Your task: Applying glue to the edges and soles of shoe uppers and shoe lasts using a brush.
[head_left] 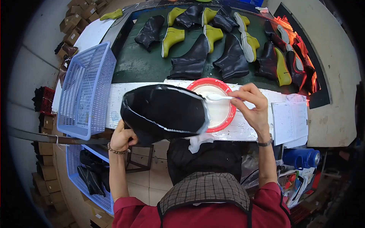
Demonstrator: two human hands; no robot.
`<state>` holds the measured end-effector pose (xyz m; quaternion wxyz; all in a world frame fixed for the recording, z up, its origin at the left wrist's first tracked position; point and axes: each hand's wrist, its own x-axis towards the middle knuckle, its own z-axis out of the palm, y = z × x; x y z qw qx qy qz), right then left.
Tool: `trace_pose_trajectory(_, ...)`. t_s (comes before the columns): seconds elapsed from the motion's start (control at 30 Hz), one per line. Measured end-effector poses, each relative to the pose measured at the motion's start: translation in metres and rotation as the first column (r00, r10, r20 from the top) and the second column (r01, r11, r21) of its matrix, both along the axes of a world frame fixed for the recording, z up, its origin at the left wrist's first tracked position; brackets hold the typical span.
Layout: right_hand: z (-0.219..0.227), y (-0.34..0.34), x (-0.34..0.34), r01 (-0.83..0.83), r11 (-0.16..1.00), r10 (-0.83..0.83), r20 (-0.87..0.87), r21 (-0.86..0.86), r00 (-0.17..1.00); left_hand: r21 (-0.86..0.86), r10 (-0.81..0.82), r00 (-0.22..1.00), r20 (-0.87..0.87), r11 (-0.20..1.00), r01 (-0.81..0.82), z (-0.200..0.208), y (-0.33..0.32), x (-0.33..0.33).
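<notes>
My left hand [121, 139] is closed on the lower left edge of a black boot upper [167, 108], whose open underside faces up with a whitish line along its rim. Between the thumb and fingers of my right hand [252, 105] is a small white-handled brush [220, 97]. Its tip touches or lies very near the right end of the boot upper; which of the two I cannot tell. Below the brush stands a red bowl [230, 122] of white paste, partly hidden by the boot upper.
Black boot uppers [189, 60] and yellow-green shoe lasts [173, 40] lie on a green conveyor belt [131, 62], running toward a glowing opening at right. A blue basket [84, 89] stands left, another with black shoes below. An open notebook [289, 119] and blue flask [302, 158] are at right.
</notes>
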<state>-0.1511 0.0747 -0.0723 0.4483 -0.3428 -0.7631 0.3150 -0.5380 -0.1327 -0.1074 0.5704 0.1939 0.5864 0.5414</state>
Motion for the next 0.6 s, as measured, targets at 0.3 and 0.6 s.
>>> trace_pose_trajectory(0.3,-0.013,-0.002,0.000,-0.081,0.996,0.080,0.035,0.028,0.996,0.293,-0.102,0.965,0.242,0.956,0.027,-0.019,0.001,-0.007)
trace_pose_trajectory(0.6,0.006,0.010,-0.025,-0.168,0.979,0.155,0.115,0.117,0.981,0.261,-0.253,0.947,0.197,0.945,0.198,-0.011,0.008,0.001)
